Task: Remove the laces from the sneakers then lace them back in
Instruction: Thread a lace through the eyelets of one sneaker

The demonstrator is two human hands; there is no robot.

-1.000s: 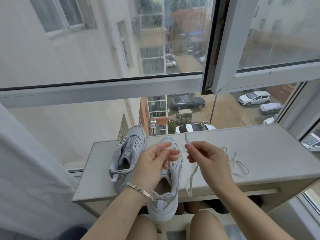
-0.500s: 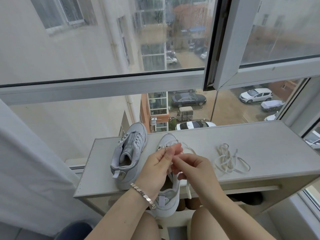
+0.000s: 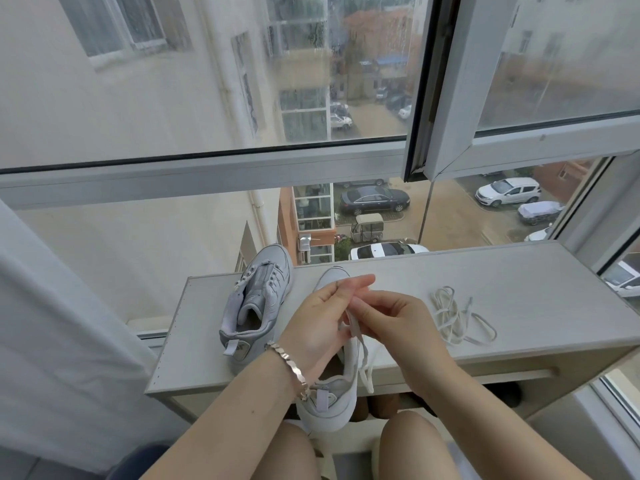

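Two white sneakers stand on a pale shelf top. The left sneaker has empty eyelets and no lace. The right sneaker sits with its heel over the shelf's front edge, mostly hidden by my hands. My left hand and my right hand meet above its tongue, both pinching a flat white lace whose ends hang down by the shoe's right side. A second loose lace lies bunched on the shelf to the right.
Window glass and a white frame rise right behind the shelf, with an open sash at upper right. A pale curtain hangs at the left. My bare knees sit below the shelf front, where dark shoes show underneath.
My hands came together over the right sneaker. The right hand brought the lace end down from mid-air to the left hand's fingers near the eyelets.
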